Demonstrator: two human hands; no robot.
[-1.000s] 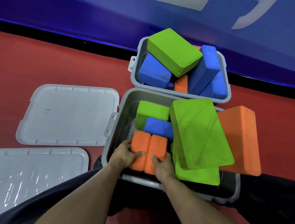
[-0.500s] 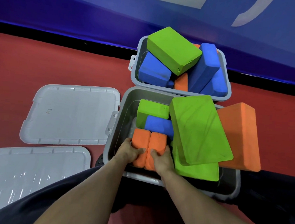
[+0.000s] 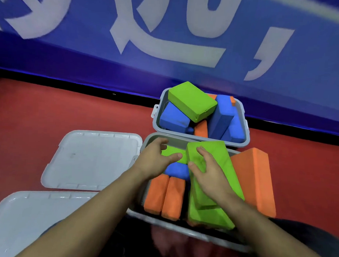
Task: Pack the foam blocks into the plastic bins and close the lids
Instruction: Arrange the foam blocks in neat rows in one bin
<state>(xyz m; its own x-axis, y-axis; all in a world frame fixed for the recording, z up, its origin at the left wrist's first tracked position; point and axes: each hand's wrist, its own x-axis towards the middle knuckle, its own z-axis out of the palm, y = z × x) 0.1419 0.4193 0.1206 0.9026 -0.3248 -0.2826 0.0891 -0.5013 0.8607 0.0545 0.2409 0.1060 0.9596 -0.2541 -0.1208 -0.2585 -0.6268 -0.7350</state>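
1. Closest in, the near lid [image 3: 25, 219] lies flat on the red floor [image 3: 49, 107] at the lower left, with a second lid [image 3: 91, 160] just past it, right beside the near bin [image 3: 179, 229]. Neither one is on a bin yet.
2. The near bin holds two orange blocks [image 3: 164, 196] standing side by side on edge, a blue block [image 3: 177, 170] behind them, and a small green block [image 3: 173, 153] behind that.
3. The left hand [image 3: 155, 160] hovers over that small green block with fingers loosely spread — holding nothing as far as I can tell.
4. The right hand [image 3: 209, 174] lies flat on the big green block [image 3: 211, 169], fingers straight, pressing rather than gripping. That block sits tilted over another green one, so it's not seated.
5. A big orange block [image 3: 253, 180] leans at the bin's right side, partly outside it.
6. These look like light, squishy foam with a grippy surface — I'd grab the long edges and press them down flat; they should give a bit.
7. Farthest off, the far bin [image 3: 242, 120] is heaped, with a green block [image 3: 193, 101] sticking up over the rim. Its lid probably won't close like that.
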